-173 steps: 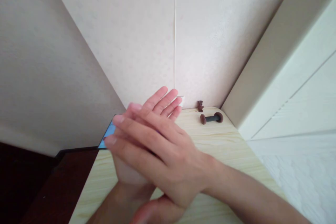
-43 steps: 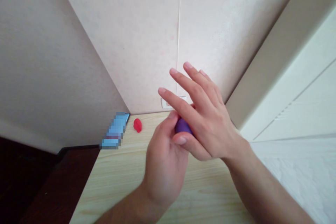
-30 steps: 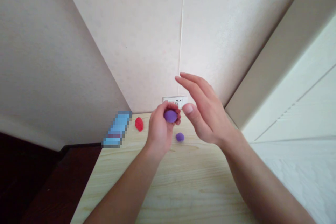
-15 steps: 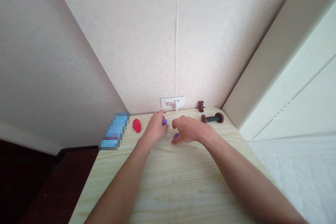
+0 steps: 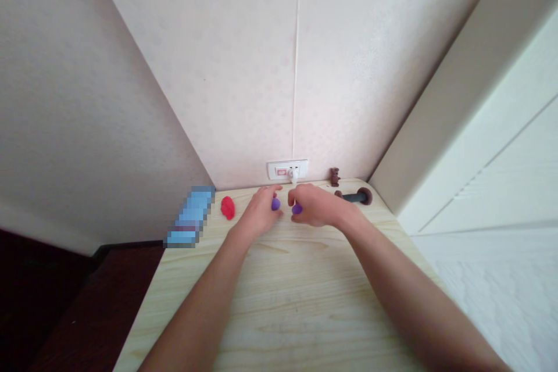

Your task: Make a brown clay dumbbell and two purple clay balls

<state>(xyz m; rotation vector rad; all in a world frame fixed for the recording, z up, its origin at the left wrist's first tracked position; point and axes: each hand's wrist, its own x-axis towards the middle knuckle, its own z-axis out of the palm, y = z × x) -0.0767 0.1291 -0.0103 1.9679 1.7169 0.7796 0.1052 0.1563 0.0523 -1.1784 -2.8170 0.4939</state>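
My left hand (image 5: pixel 259 215) rests near the back of the light wooden table (image 5: pixel 288 302) and pinches a purple clay ball (image 5: pixel 275 204) in its fingertips. Close to its right, my right hand (image 5: pixel 314 207) is closed round a smaller purple clay piece (image 5: pixel 297 208). The two hands sit only a few centimetres apart. A red clay lump (image 5: pixel 227 208) lies on the table left of my left hand.
A wall socket (image 5: pixel 287 170) sits on the wall just behind the hands. A dark rod with brown end caps (image 5: pixel 358 197) and a small brown figure (image 5: pixel 334 176) lie at the back right. A blurred blue box (image 5: pixel 190 224) overhangs the left edge. A white cabinet (image 5: pixel 479 128) stands to the right.
Both hands came down from rolling clay in the air to the table. My right hand has picked up the small purple piece and brought it beside the ball in my left hand.
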